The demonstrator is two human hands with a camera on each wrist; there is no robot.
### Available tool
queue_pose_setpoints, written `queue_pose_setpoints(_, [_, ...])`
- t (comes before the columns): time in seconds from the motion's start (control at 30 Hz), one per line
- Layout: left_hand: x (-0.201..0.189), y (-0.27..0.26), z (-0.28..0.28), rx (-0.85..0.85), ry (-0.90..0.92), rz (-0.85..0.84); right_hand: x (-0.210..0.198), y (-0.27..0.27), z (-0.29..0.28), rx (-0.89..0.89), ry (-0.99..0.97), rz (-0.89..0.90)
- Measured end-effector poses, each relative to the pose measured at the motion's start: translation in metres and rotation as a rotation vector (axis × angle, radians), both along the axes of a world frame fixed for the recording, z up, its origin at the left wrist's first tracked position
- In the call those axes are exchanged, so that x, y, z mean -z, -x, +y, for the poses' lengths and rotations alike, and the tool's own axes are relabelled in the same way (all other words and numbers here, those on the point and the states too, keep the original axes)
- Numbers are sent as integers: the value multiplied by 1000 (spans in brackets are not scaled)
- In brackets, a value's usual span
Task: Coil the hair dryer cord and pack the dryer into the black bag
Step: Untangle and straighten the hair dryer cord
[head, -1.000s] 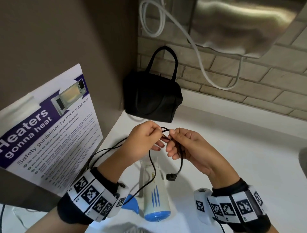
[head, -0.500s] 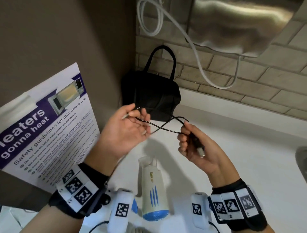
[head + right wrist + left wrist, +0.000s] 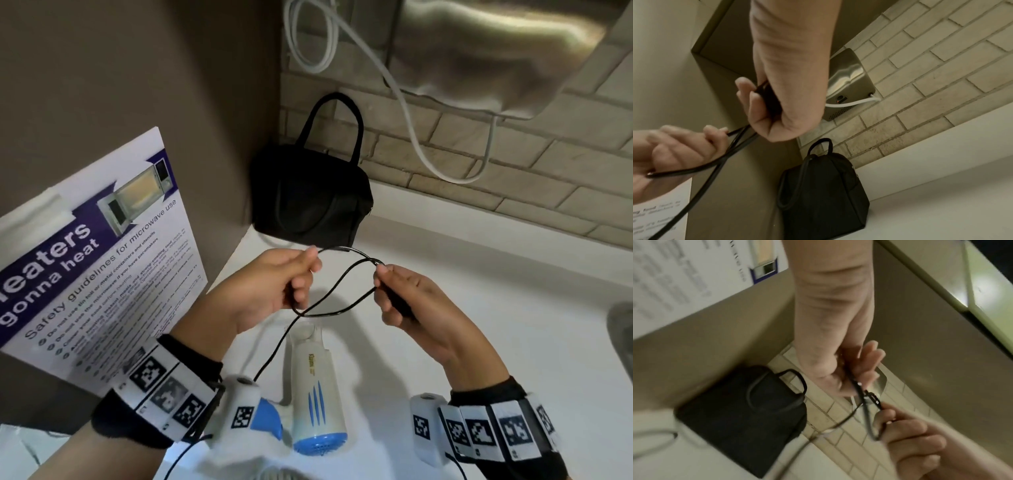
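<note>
Thin black cord (image 3: 337, 301) looped in air above desk, trailing down. White-and-blue plastic hair dryer (image 3: 313, 401) lying flat on desk. Black fabric handbag (image 3: 308, 202) upright in corner, handles raised.

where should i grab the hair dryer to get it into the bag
Probably the white barrel, taken from above. The hair dryer lies flat on the counter with its barrel's top side exposed; the blue handle is partly hidden by the left wrist camera.

A shared kitchenette: microwave safety poster (image 3: 92, 260) (taped up); steel wall dryer (image 3: 486, 51); brick wall (image 3: 513, 164).
</note>
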State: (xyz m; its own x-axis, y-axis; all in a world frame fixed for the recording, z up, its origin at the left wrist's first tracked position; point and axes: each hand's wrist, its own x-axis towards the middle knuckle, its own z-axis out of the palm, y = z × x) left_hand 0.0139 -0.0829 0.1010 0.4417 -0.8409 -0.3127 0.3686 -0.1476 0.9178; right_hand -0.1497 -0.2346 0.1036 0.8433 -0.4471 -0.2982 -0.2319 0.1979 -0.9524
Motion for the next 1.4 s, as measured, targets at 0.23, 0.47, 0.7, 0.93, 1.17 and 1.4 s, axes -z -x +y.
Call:
queue_pose_setpoints(0.23, [4,-12,0,-338,224,597,7,8,-1,-21,-163,-114])
queue_pose_setpoints(0.47, [7,-9,-5,-347,247,492,12,8,3,2,-150,-132])
queue_pose_setpoints(0.7, [13,-10,-5,-296,321,311,12,14,5,-19,-2,-62])
queue_pose_setpoints(0.93, [6,3,-7,-230,255,-157,16,9,7,-24,104,-55])
queue_pose_setpoints(1.17, [-3,19,-7,-92,285,-468,1,-12,24,-206,276,-150])
queue_pose_setpoints(1.4, [17,20,-16,28,189,-519,1,-30,26,-125,367,-183])
